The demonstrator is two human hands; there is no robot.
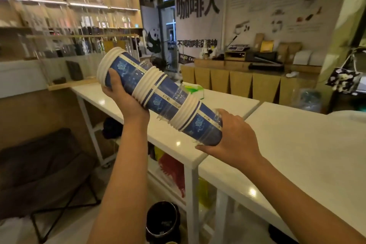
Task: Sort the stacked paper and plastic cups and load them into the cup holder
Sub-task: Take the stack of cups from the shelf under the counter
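Observation:
A long mixed stack of cups (158, 97) lies tilted in the air above the white counter, wide end up at the left. Blue paper cups with white rims alternate with clear plastic cups. My left hand (126, 101) grips the stack from below near its upper, wide end. My right hand (233, 134) wraps around the lower, narrow end. No cup holder shows in the view.
A white counter (174, 136) runs below the stack and meets a second white counter (297, 154) on the right. A green and white package (195, 89) lies on the far part. A dark folding chair (45, 166) and a black bin (163, 222) stand on the floor.

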